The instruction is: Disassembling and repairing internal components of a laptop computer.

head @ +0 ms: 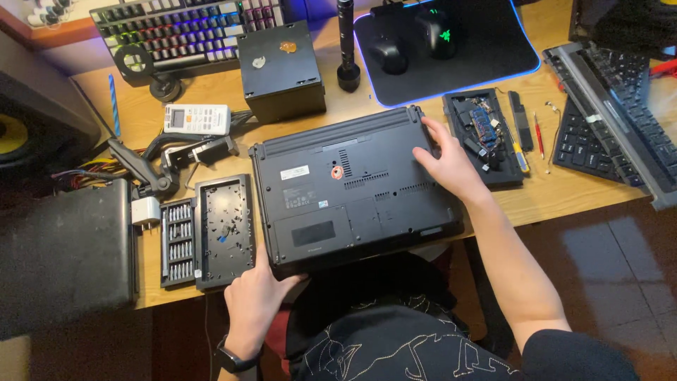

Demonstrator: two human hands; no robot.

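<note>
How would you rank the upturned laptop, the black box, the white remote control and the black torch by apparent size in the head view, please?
Largest to smallest:
1. upturned laptop, with the left hand and right hand on it
2. black box
3. white remote control
4. black torch, a close call with the remote

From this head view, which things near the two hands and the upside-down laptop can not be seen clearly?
- Laptop: its screen and keys face down on the desk, hidden.
- Left hand: fingertips curl under the laptop's near edge, hidden.
- Right hand: the palm covers the laptop's far right corner.
- Bit set: bit tips too small to tell.
- Second keyboard: cut off by the right edge of the head view.
</note>
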